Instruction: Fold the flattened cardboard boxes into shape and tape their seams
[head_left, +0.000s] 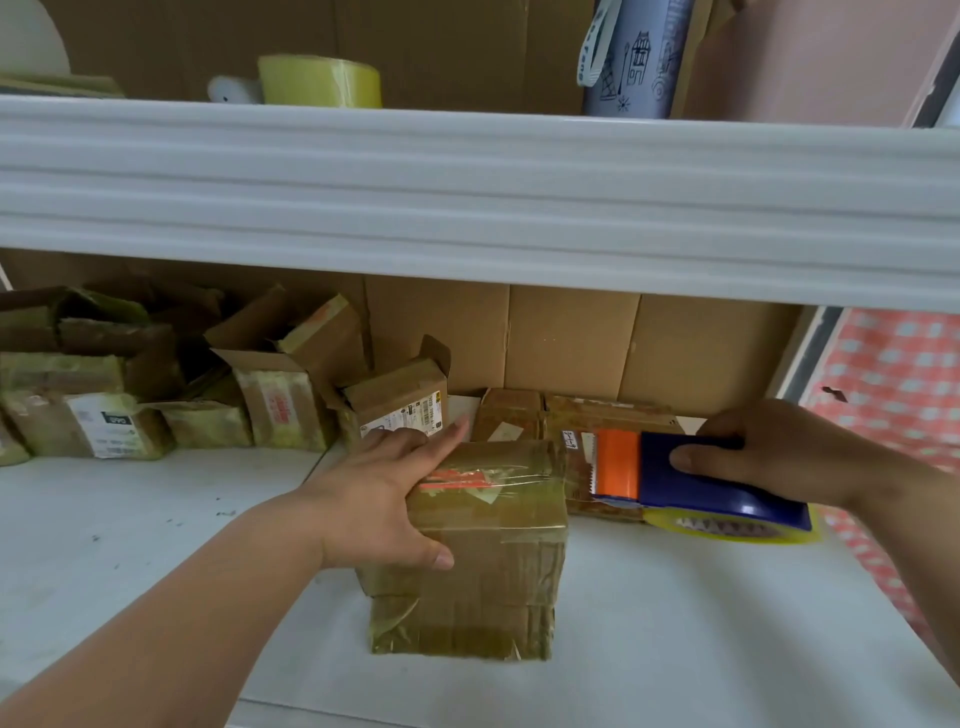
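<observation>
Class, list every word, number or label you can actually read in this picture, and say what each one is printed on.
None reads with certainty.
Shipping label on small box: print too small.
White label on left box: blurred.
Red print on open box: blurred.
Lettering on blue tumbler and its strap: illegible.
Red strip on the box under the left hand: unreadable.
Tape dispenser in the right hand: no text shows.

my left hand (384, 493) lies flat along the left side and top of the small brown tape-wrapped cardboard box (483, 551), which stands on the white surface (675, 623). my right hand (769, 452) grips the blue and orange tape dispenser (691, 480) just right of the box, its yellowish tape roll (727, 527) underneath.
</observation>
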